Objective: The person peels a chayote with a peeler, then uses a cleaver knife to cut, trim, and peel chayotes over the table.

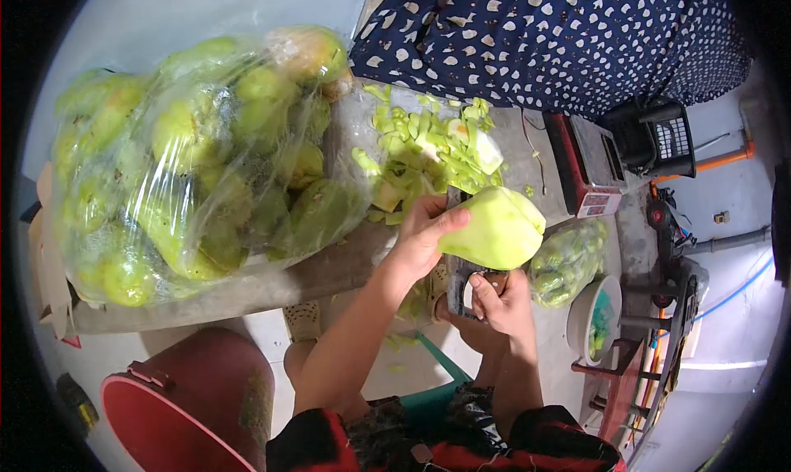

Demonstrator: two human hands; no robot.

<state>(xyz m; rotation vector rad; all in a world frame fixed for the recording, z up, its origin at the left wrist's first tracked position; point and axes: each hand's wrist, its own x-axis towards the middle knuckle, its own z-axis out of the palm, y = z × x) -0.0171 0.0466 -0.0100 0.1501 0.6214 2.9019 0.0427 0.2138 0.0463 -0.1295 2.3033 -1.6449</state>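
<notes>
A peeled, pale green papaya is in my left hand, whose thumb and fingers are closed round its narrow end. Under and behind the fruit runs a flat, dark grey tool, partly hidden, so its exact kind is unclear. My right hand is closed on that tool just below the papaya. Behind the fruit, green peelings and pale cut pieces lie heaped on the grey ledge.
Left on the ledge stands a large clear plastic bag of green papayas. A red scale and black crate are at right. Nearby are another filled bag, a white bucket and, lower left, a red bin.
</notes>
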